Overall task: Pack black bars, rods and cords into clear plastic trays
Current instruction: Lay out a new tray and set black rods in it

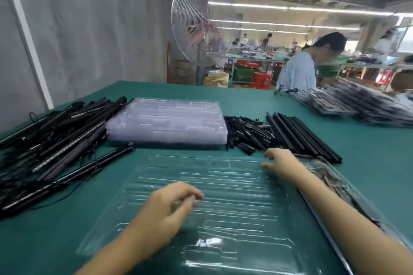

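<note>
- At the near edge of the desk (368, 152) an empty clear tray (223, 219) lies flat on the green top. Its moulded slots are bare, with no bar, rod or cord in it.
- Over the near left part of that tray is the left hand (169, 205), blurred. Its grip looks loosely curled and holds nothing that shows.
- At the tray's far right corner is the right hand (279, 161), its grip relaxed and a little spread. The fingertips are at or on the rim and pinch nothing.
- Under the right forearm, toward the desk's right edge, a second tray (330, 181) holds dark parts, but it is too blurred to tell which.
- The step in hand looks like settling a fresh tray in place. Filling has not begun.
- Just beyond the right hand lies a heap of short black bars (248, 134), with a row of long black bars (301, 138) beside it. The next move probably calls for lifting one piece clear of its neighbours and lining it up with a slot.
- At mid desk stands a stack of empty trays (165, 120).
- Along the left edge sprawl the rods with cords (55, 136), tangled. A rod will likely drag others along unless its cord is freed first.
- Toward the far right corner lie the packed trays (362, 107).
</note>
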